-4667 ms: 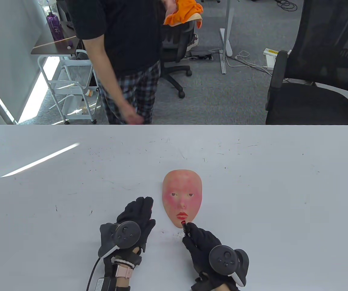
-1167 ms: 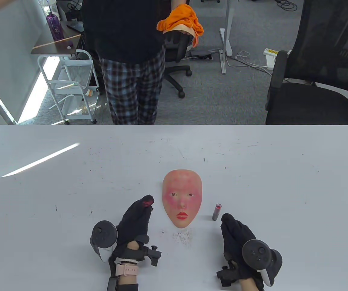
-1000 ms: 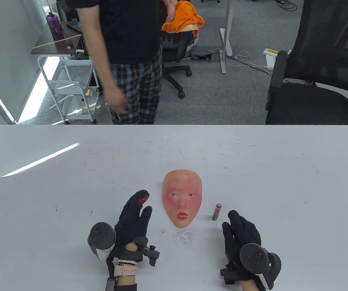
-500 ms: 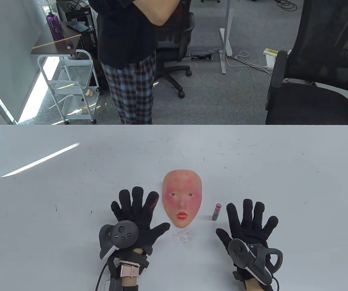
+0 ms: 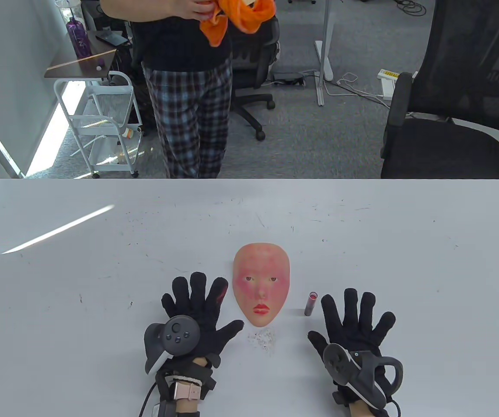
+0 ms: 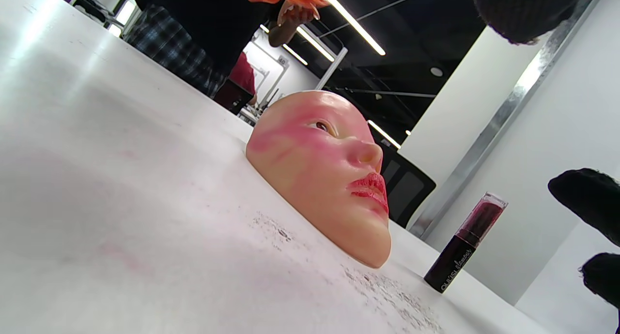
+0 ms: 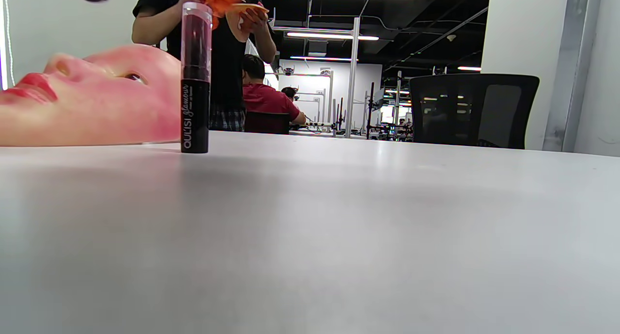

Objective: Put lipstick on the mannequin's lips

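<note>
The mannequin face lies face up on the white table, with red lips and pink smears on its cheeks; it also shows in the left wrist view and the right wrist view. The capped lipstick stands upright just right of the face, also in the left wrist view and the right wrist view. My left hand rests flat with fingers spread, left of the face, holding nothing. My right hand rests flat with fingers spread, right of the lipstick, holding nothing.
Small crumbs lie on the table below the chin. A person in plaid trousers stands beyond the far edge holding an orange cloth. A black office chair stands at the far right. A cart is at the far left.
Earlier my right hand held the lipstick at the lips; it now stands on the table. Both hands have turned palm down and spread flat beside the face. The person behind has shifted.
</note>
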{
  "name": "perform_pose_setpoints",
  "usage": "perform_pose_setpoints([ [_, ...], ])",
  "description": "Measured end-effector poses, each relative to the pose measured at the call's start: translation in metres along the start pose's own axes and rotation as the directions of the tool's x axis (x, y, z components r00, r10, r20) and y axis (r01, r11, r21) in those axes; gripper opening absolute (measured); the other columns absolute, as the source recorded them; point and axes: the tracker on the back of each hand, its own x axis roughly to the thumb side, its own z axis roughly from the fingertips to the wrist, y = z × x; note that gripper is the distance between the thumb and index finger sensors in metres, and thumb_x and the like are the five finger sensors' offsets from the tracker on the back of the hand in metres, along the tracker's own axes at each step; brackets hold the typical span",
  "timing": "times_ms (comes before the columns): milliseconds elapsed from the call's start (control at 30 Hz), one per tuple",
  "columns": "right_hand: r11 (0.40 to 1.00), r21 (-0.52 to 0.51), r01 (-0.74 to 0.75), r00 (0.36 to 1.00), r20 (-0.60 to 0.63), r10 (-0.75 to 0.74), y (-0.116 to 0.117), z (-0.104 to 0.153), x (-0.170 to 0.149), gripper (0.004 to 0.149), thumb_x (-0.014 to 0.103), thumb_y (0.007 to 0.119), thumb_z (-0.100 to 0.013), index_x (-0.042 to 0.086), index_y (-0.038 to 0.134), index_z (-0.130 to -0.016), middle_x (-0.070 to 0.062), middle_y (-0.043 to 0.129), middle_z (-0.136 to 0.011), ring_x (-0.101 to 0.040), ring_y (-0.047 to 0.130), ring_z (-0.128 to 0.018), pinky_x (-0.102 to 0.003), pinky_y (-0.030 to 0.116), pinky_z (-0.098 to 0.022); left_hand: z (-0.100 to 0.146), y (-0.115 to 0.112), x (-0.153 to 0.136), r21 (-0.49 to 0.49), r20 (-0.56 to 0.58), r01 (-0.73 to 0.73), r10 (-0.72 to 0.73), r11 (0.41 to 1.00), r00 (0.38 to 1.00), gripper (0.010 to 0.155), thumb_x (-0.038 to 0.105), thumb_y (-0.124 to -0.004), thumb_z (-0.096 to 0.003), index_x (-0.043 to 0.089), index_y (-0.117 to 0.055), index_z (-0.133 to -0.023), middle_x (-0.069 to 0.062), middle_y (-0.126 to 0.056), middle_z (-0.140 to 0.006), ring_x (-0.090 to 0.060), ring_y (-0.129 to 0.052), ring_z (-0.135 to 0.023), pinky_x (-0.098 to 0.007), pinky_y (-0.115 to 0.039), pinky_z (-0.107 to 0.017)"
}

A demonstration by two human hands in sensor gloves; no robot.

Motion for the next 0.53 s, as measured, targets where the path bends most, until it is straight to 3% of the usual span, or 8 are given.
perform_pose_setpoints([
  [533, 1.0, 0.03, -0.006, 1.0, -0.009, 0.007, -0.0001, 0.0006, 0.0018, 0.082, 0.067, 0.065, -0.042, 0.038, 0.032, -0.111, -0.011, 0.024, -0.122, -0.042, 0.022, -0.113, -0.069, 0.004, -0.068, -0.0007, -0.0013, -0.0008, -0.02, -0.008, -0.013, 0.012, 1.0, 1.0, 0.089, 0.075, -0.067, -0.0492, 0.049, -0.019, -0.119, -0.001, 0.002, -0.125, -0.034, 0.021, -0.104, -0.064, 0.013, -0.065],
])
